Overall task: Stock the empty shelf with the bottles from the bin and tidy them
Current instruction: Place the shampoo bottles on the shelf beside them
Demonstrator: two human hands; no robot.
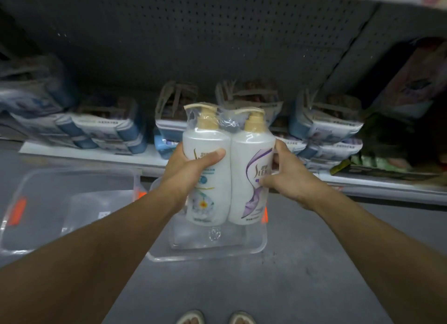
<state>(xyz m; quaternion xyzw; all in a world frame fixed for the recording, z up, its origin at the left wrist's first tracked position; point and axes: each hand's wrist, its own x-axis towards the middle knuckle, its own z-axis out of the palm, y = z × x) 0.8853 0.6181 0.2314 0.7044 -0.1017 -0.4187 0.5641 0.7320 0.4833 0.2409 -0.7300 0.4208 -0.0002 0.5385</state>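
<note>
A twin pack of white pump bottles (pixel 229 169) wrapped in clear plastic is held upright in the air in front of the low shelf (pixel 96 154). My left hand (pixel 191 169) grips the left bottle, thumb across its front. My right hand (pixel 287 176) grips the right bottle, which has a purple swirl, from its right side. Below the pack, on the floor, stands a clear plastic bin (pixel 208 248); I see nothing inside it.
A second clear bin (pixel 48 203) with orange clips stands on the floor to the left. Stacked blue and white packs (pixel 326 128) lie along the shelf, with a dark pegboard back wall (pixel 193 45) behind. My feet (pixel 215 317) show at the bottom edge.
</note>
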